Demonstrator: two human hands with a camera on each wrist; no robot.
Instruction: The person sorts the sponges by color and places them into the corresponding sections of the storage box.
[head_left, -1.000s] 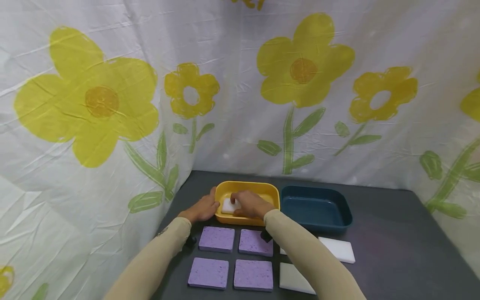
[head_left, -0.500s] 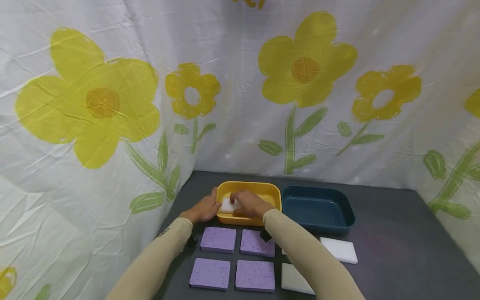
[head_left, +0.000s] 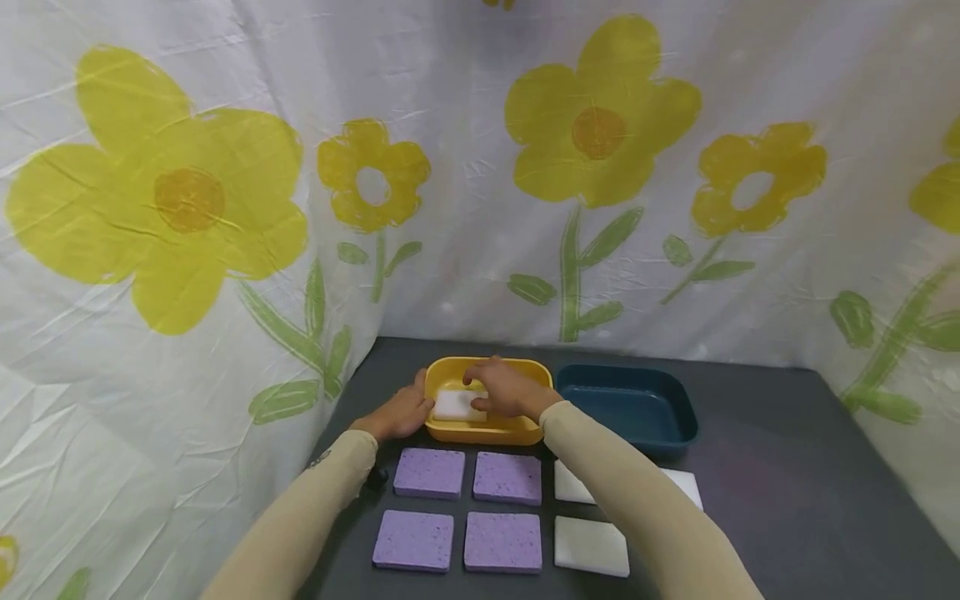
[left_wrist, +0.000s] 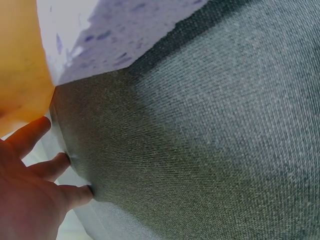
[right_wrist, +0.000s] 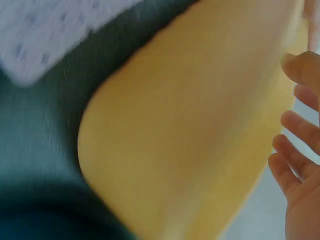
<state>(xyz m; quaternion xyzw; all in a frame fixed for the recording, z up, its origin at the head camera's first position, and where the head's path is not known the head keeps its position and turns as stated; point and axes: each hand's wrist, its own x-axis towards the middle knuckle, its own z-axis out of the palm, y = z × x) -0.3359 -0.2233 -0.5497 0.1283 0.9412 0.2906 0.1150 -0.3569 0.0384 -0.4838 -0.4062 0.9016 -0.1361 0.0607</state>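
From the head view, the right hand [head_left: 504, 389] has lifted and drawn rightward off the flat white rectangular block [head_left: 456, 404], which now shows almost whole, flat in the left part of the rounded yellow plastic tray [head_left: 487, 432]; I'd judge it let go. The tray sits by the bench's [head_left: 780, 483] far left corner, the dark-teal plastic tray [head_left: 630, 412] just right of it along the far edge. Four speckled purple rectangular blocks [head_left: 430, 472] lie towards the near edge. The left hand [head_left: 405, 411] stays at the yellow tray's left end.

In the left wrist view, its fingers are extended and spread, one against the yellow wall.

In the right wrist view, thumb and loosely bent fingers stand apart, pinching nothing.
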